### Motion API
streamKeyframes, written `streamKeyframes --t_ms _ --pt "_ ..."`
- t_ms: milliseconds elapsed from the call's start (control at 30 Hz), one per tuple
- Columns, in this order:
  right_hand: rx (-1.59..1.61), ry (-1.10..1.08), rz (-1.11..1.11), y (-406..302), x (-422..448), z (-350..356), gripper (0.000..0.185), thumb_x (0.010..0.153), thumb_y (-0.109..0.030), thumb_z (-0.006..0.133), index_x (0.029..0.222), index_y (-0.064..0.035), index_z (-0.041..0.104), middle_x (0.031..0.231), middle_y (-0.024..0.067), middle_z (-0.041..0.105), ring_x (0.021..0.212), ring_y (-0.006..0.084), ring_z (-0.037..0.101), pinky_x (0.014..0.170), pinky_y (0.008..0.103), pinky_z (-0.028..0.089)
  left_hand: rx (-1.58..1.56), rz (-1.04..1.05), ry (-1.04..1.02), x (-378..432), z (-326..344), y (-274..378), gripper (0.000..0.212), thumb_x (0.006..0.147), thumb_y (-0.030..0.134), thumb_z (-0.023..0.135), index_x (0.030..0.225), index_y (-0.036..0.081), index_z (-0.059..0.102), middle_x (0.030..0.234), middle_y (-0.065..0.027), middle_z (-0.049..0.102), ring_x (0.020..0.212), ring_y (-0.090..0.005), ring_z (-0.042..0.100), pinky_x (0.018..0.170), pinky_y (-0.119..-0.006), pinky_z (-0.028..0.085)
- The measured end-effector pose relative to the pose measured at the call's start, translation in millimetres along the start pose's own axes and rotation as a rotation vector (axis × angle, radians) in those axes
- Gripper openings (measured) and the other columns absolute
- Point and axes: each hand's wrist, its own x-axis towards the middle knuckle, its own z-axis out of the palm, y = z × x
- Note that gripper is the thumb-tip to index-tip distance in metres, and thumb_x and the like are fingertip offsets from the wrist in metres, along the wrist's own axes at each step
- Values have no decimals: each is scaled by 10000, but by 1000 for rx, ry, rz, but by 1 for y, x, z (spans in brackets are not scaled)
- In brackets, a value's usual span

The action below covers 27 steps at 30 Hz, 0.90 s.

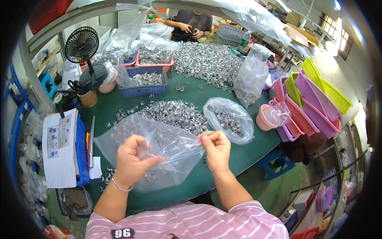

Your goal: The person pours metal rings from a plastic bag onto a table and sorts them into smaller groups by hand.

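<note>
A clear plastic bag point(179, 152) is stretched flat before me above the table. Thumb and fingers of my right hand point(217, 149) pinch its right corner. My left hand point(134, 158) is over the bag's left part, thumb pointing right; its fingers are blurred, so whether they grip the film is unclear. Through the plastic, several silver-coloured metal rings show on the table. Just beyond lies a heap of metal rings point(179, 113), partly covered by the bag. To the right of the heap, a second clear bag point(249, 131) with its mouth spread wide holds more rings.
A larger ring pile point(206, 59) covers the far green table point(185, 86). A blue-grey bin point(143, 91) and black fan point(82, 44) stand left; a filled bag point(250, 77), pink cup point(264, 118) and stacked baskets point(310, 104) right. Another person point(194, 24) is across the table.
</note>
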Motion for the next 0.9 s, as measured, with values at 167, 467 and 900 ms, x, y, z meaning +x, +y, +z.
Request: streamKeyframes --t_ms 167,467,900 --pt "-667 -211 -579 -16 -14 32 686 688 -70 783 1265 -27 414 1305 202 440 1163 314 477 978 407 389 278 -32 -110 5 -4 -4 205 749 -33 694 915 33 594 764 -47 642 700 -85 627 612 -243 495" --pt "-713 -263 -521 -5 -16 39 285 687 30 656 969 1 635 972 163 619 780 278 633 660 330 524 747 174 -199 -3 8 -15 259 670 -23 614 920 45 608 847 -147 631 769 -328 622 662 -388 501" --pt "-1083 -317 -169 15 -19 42 275 766 -125 706 1016 -41 627 1070 189 518 912 329 553 742 401 479 157 110 404 -11 -6 -49 52 890 -14 490 938 4 502 856 -67 536 620 -104 529 574 -219 446"
